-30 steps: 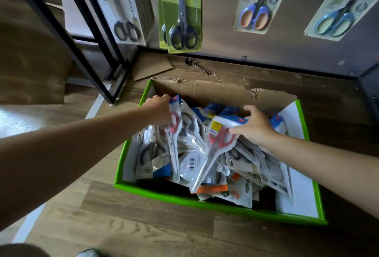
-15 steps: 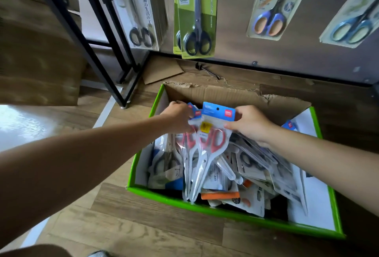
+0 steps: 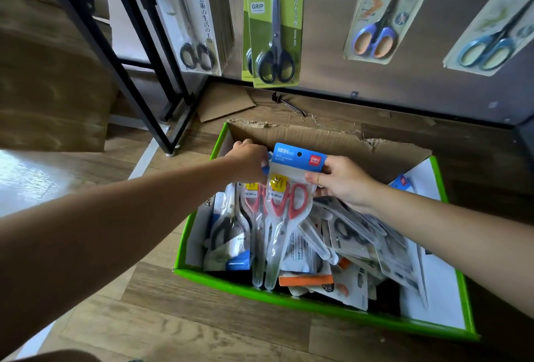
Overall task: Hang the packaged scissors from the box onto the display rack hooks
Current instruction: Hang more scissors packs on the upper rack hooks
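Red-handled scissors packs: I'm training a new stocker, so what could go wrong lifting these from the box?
1. The right hand pinches only a corner of the header of the front pack, so it may twist or slip.
2. Its tip, and that of the second pack in the left hand, sit low in the box among the pile; lifting may drag others out.

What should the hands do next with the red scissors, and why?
Probably lift the red-handled packs straight up out of the green box, toward the display rack. The left hand grips their tops and the right hand pinches the front pack's blue header, whose hanging hole shows, while their tips hang down over the box's pile.
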The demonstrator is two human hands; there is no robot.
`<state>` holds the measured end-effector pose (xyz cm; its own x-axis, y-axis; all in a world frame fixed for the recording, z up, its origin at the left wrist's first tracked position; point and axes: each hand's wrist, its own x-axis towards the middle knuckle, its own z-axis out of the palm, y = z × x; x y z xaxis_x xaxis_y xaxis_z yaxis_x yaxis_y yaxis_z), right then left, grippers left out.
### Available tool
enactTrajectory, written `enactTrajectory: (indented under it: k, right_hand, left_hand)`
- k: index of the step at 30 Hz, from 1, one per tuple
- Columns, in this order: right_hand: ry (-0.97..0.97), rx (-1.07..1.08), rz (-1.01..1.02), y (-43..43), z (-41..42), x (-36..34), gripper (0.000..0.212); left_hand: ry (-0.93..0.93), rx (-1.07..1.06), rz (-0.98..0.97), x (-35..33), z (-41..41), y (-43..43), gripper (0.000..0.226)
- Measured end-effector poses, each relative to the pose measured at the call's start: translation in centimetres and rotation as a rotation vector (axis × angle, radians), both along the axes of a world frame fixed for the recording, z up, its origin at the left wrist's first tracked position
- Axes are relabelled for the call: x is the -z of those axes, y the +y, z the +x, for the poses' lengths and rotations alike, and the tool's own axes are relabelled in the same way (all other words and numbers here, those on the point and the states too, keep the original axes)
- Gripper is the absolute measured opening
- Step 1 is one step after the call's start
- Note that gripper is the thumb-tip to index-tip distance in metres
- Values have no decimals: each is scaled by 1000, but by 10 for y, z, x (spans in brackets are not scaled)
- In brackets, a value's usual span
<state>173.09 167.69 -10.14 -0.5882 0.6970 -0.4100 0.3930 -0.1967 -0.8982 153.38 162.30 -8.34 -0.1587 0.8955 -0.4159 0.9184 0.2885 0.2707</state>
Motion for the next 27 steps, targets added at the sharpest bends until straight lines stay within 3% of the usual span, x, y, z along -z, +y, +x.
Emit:
enactTrajectory:
  k: [5, 8, 14, 17, 19, 21, 27]
  right_hand:
    - [4, 14, 7, 4, -5, -6, 20]
    - [38, -1, 5, 4, -6, -11, 25]
    - [28, 71, 91, 2, -16, -22, 31]
    - [53, 144, 73, 3, -21, -28, 45]
    - [89, 156, 57, 2, -23, -35, 50]
    - [102, 135, 90, 1, -24, -41, 47]
    - [104, 123, 263, -1, -35, -53, 6]
  left_hand:
    - [-243, -74, 82, -12, -7, 9, 40]
    - [-446, -163, 143, -22, -15, 14, 17]
    - [-771, -354, 164, -35, -16, 8, 18]
    - [-1054, -508, 171, -47, -14, 5, 21]
    - [-1069, -455, 168, -51, -17, 3, 20]
    - [-968, -369, 201, -57, -18, 1, 11]
    - [-939, -421, 307, -70, -20, 1, 29]
